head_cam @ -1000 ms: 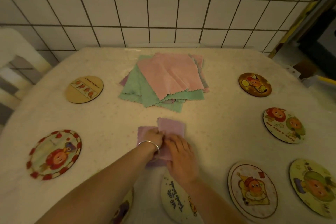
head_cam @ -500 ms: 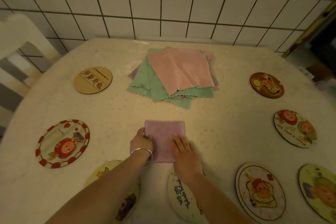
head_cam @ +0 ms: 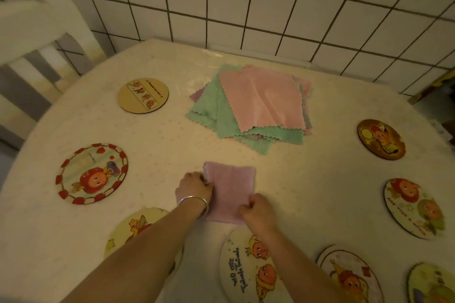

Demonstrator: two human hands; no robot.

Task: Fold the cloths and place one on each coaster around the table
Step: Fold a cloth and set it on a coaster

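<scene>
Hands work low in the middle of the frame: left hand [head_cam: 194,188] pinches the folded purple cloth [head_cam: 229,192] at its left edge, right hand [head_cam: 256,211] grips its lower right corner. Cloth stack [head_cam: 256,103] lies above.

— That purple cloth [head_cam: 230,189]?
— Folded to a small rectangle, flat on the table near the front edge.
— The others?
— Pink and green stack of cloths [head_cam: 253,106], unfolded, behind it. Round cartoon coasters [head_cam: 92,173] ring the table, bare.

Left arm hides yellow coaster [head_cam: 138,225], bottom-right coaster [head_cam: 429,285] cut by edge, lower cloths [head_cam: 209,108] mostly covered
</scene>
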